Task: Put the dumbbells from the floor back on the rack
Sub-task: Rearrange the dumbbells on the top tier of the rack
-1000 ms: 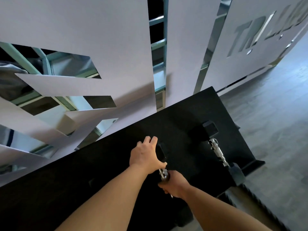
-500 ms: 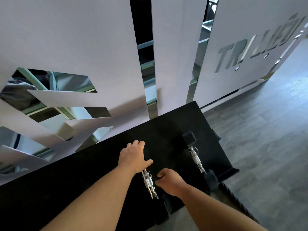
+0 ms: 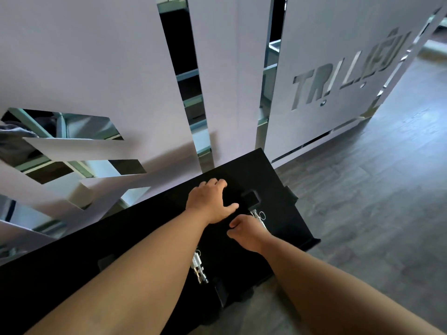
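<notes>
Two dumbbells with chrome handles and black heads lie on the black rack (image 3: pixel 145 238). The right dumbbell (image 3: pixel 251 199) shows its far head and a short piece of handle. My right hand (image 3: pixel 248 234) lies over the rest of that handle with its fingers curled; whether it grips the handle is hidden. My left hand (image 3: pixel 209 203) rests flat on the rack just left of that dumbbell's far head, fingers apart. The left dumbbell (image 3: pixel 199 268) lies nearer me, partly under my left forearm, with neither hand on it.
A white panel wall (image 3: pixel 96 68) with cut-out slots and letters stands right behind the rack. Grey plank floor (image 3: pixel 375 213) stretches to the right of the rack and towards me. The rack's right end has a raised lip (image 3: pixel 312 241).
My right hand has let go of the left dumbbell, which now lies on the rack. Both hands have moved right to the right dumbbell. My head has turned rightwards.
</notes>
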Demonstrator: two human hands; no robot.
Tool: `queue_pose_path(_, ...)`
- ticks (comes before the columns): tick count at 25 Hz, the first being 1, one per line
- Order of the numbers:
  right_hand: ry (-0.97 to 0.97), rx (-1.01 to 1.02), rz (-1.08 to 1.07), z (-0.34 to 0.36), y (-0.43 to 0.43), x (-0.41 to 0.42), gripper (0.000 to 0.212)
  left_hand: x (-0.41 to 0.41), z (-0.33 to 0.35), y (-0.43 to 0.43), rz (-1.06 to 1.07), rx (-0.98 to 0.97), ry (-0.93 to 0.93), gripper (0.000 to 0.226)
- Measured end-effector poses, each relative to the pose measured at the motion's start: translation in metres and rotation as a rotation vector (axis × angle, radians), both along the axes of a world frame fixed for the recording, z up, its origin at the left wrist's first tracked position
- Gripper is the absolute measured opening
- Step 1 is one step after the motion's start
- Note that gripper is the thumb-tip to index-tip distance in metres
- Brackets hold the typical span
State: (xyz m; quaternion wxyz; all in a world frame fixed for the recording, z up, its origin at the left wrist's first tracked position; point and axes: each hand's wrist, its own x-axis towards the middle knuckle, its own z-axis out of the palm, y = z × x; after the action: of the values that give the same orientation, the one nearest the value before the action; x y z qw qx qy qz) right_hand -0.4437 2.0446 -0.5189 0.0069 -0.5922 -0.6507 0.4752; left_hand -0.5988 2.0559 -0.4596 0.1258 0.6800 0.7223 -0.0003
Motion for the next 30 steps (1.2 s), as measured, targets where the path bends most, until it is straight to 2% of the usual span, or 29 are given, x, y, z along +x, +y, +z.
queue_pose_path(6,-0.027,0.006,-0.112,-0.025,0.025,0.045,0.041,0.035,-0.028,0.032,-0.053,-0.056,-0.076,0.075)
queue_pose_path(13,-0.169,0.004,-0.152,-0.081,0.025,0.084,0.057,0.064,-0.081,0.062,-0.05,-0.122,-0.106,0.092)
queue_pose_path(16,-0.149,-0.007,-0.14,-0.096,0.035,0.079,0.051,0.063,-0.097,0.072,-0.048,-0.105,-0.113,0.093)
queue_pose_path(20,-0.091,-0.016,-0.131,-0.119,0.046,0.067,0.032,0.059,-0.121,0.079,-0.047,-0.091,-0.143,0.094)
queue_pose_path(23,-0.142,0.035,-0.105,-0.133,0.042,0.056,0.019,0.056,-0.132,0.074,-0.045,-0.033,-0.169,0.084)
queue_pose_path(26,-0.168,0.052,-0.1,-0.134,0.043,0.05,0.015,0.052,-0.13,0.076,-0.071,0.021,-0.178,0.076)
queue_pose_path(30,-0.147,0.024,-0.109,-0.119,0.036,0.046,0.011,0.047,-0.111,0.067,-0.101,-0.003,-0.204,0.072)
